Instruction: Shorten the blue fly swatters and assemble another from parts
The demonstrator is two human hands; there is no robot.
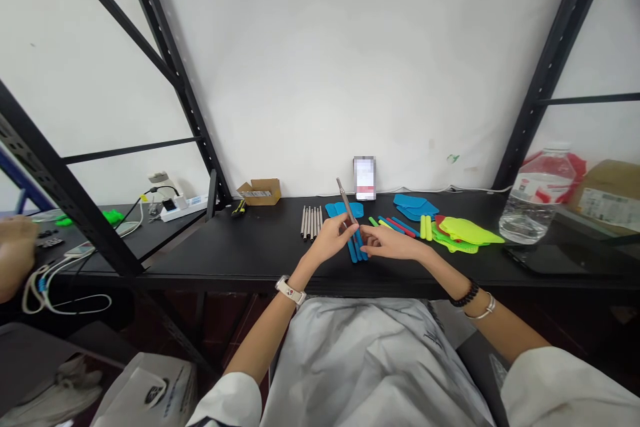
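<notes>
My left hand (331, 239) is closed around a thin grey metal rod (345, 199) that tilts up and away over the black table (250, 250). My right hand (393, 243) reaches in from the right, its fingers pinched at the rod's lower end, above blue plastic handles (356, 251) lying on the table. A row of several more grey rods (311, 221) lies just left of my left hand. Blue swatter heads (415, 205), yellow-green and red swatter heads (467, 232), and coloured handles (400, 224) lie to the right.
A phone (365, 177) leans against the wall behind. A small cardboard box (260, 191) sits at the back left, a water bottle (534, 201) at the right. Black shelf posts (175, 73) frame the table. Another person's hand (15, 255) shows at the far left near cables and a power strip (183, 206).
</notes>
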